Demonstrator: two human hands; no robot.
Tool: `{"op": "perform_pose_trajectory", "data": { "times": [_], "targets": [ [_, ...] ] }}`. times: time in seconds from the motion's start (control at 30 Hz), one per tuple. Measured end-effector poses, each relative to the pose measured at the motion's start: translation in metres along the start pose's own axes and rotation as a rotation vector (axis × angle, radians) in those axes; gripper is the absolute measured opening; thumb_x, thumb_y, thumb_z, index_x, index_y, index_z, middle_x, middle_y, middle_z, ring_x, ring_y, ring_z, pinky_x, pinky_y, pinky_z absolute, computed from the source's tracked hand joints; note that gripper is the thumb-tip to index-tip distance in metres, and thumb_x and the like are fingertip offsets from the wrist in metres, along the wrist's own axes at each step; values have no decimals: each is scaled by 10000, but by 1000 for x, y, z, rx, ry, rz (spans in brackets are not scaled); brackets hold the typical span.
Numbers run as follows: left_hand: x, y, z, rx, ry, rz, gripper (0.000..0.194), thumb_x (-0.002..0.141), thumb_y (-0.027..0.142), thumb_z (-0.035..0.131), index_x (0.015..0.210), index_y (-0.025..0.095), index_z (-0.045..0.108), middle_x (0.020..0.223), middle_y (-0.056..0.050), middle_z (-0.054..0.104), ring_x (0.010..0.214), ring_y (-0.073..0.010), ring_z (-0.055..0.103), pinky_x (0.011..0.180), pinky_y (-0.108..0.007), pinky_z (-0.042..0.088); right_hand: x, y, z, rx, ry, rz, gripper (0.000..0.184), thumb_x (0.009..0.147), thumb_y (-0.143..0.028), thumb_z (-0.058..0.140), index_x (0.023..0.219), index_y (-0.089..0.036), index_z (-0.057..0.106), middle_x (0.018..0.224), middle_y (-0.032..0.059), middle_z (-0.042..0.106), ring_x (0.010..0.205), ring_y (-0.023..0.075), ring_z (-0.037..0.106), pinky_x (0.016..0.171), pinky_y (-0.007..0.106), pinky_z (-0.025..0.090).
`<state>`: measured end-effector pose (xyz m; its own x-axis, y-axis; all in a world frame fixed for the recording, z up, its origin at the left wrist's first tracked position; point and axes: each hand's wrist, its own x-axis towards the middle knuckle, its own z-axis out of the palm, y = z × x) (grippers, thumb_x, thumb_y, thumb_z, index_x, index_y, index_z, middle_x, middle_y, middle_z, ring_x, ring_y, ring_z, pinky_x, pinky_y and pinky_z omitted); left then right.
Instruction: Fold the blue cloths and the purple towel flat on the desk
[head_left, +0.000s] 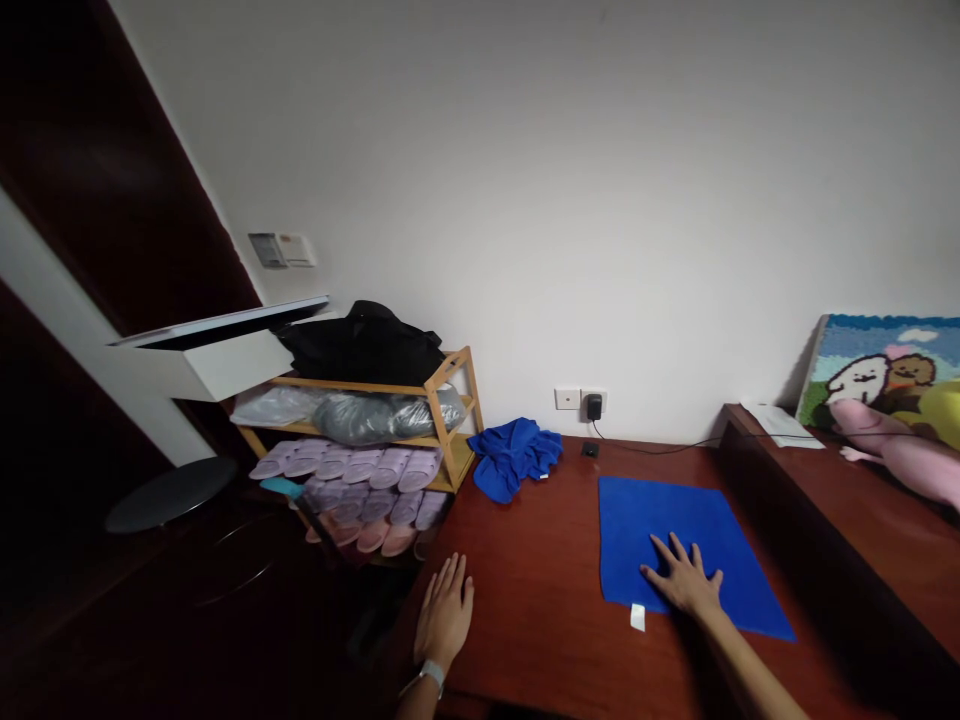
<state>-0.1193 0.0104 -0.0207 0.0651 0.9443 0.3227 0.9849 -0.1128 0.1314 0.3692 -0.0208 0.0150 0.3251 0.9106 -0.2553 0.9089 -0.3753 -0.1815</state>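
Note:
A blue cloth (pixel 679 525) lies spread flat on the dark red wooden table (pixel 540 590). My right hand (pixel 681 575) rests palm down on the cloth's near edge, fingers spread, holding nothing. A small white tag (pixel 637 617) hangs from that edge beside the hand. My left hand (pixel 444 612) lies flat and open on the table's left edge, with a watch band at the wrist. A crumpled pile of blue cloths (pixel 515 455) sits at the table's far left corner.
A wooden rack (pixel 450 420) left of the table holds several slippers, bagged items and a black bag. A wall socket with a plugged charger (pixel 593 405) is behind the table. A raised ledge (pixel 825 500) at right carries a picture and a pink plush toy.

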Motion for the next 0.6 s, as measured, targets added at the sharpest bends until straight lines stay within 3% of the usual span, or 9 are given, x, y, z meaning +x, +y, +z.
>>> {"op": "perform_pose_trajectory", "data": {
  "times": [0.33, 0.6],
  "targets": [
    [-2, -8, 10, -11, 28, 13, 557, 1019, 384, 313, 1474, 149, 534, 1550, -98, 508, 1430, -257, 476, 1191, -475, 395, 104, 11, -35, -25, -50, -11, 801, 840, -819, 357, 1570, -531, 197, 1718, -41, 86, 1544, 421, 61, 1060, 824, 166],
    [-2, -11, 13, -18, 33, 13, 547, 1014, 395, 321, 1471, 193, 542, 1546, -70, 521, 1435, -254, 469, 1184, -466, 407, 151, 19, -44, -36, -36, -25, 793, 854, -827, 347, 1572, -533, 181, 1718, -40, 92, 1539, 423, 84, 1064, 814, 171]
  ]
}}
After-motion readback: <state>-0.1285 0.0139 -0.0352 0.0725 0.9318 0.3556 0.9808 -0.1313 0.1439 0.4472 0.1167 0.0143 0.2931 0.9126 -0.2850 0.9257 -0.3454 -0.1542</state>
